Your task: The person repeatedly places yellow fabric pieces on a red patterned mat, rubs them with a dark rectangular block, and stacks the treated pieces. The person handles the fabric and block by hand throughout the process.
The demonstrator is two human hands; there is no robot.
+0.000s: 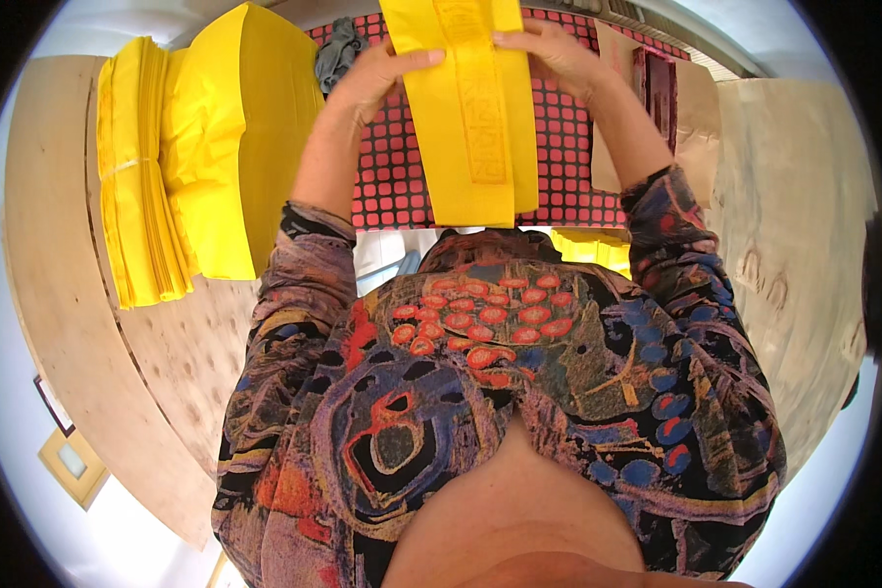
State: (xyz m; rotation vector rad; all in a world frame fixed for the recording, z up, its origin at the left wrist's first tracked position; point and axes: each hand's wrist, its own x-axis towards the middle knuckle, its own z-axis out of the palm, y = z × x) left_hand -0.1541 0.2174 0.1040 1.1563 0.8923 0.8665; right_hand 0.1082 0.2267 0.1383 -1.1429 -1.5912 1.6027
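Note:
In front of me, over the patterned mat, I hold up a long folded yellow sheet (461,108). A faint red printed column runs down its length, and its lower end hangs near the mat's front edge. My left hand (374,76) is closed on the sheet's left side, thumb across the front and fingers mostly hidden. On the other side my right hand (562,61) grips the right edge, its thumb also on the front face. The sheet's top end is cut off by the picture's edge.
Stacks of folded yellow sheets (206,147) stand at the left on a pale wooden tabletop (191,343). A red and black checkered mat (387,167) lies in the middle. Beyond it is a crumpled grey cloth (339,54). At the right lie brown paper (696,122) and a dark red block-like object (655,93).

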